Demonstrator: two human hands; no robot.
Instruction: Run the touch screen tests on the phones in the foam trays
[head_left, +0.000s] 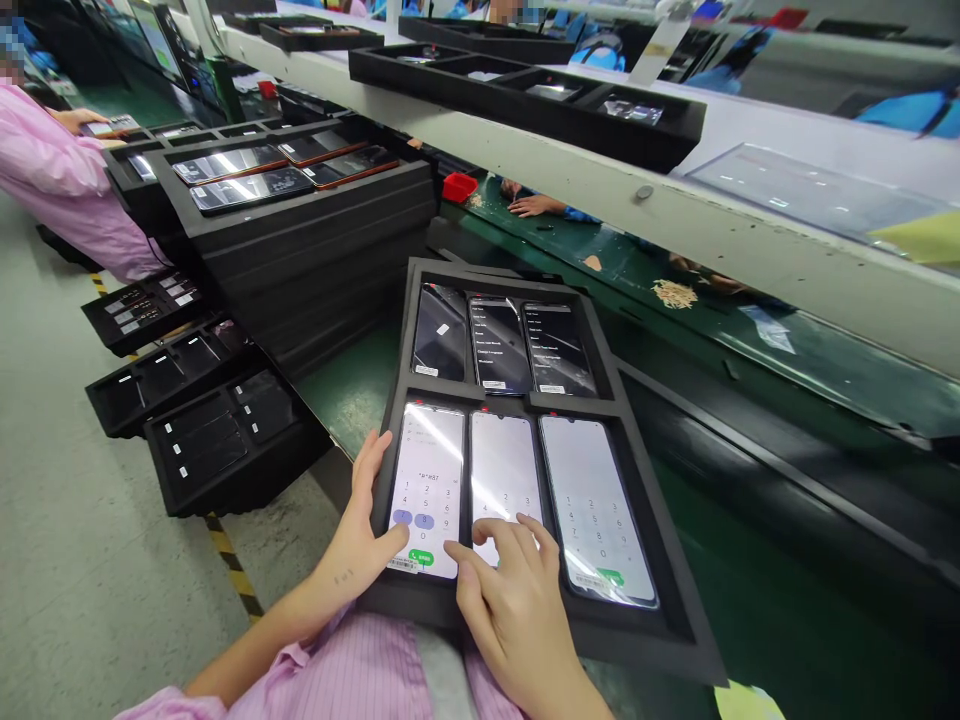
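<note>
A black foam tray tilts toward me, holding several smartphones in two rows. The near-left smartphone shows a dial pad with "*#*#87" entered; its 7 and 8 keys are highlighted. My left hand lies along the tray's left rim, fingers stretched out, its thumb over that phone's keypad. With the index finger pointed at the same phone's lower right, my right hand partly covers the middle smartphone; its other fingers are loosely bent. The near-right smartphone also shows a dial pad. Dark-screened phones fill the far row.
Stacked black trays with phones stand at the left, above more trays low down. A white shelf carries a long black tray. Beneath it, a co-worker's hand rests by a red bin. Another person in pink stands left.
</note>
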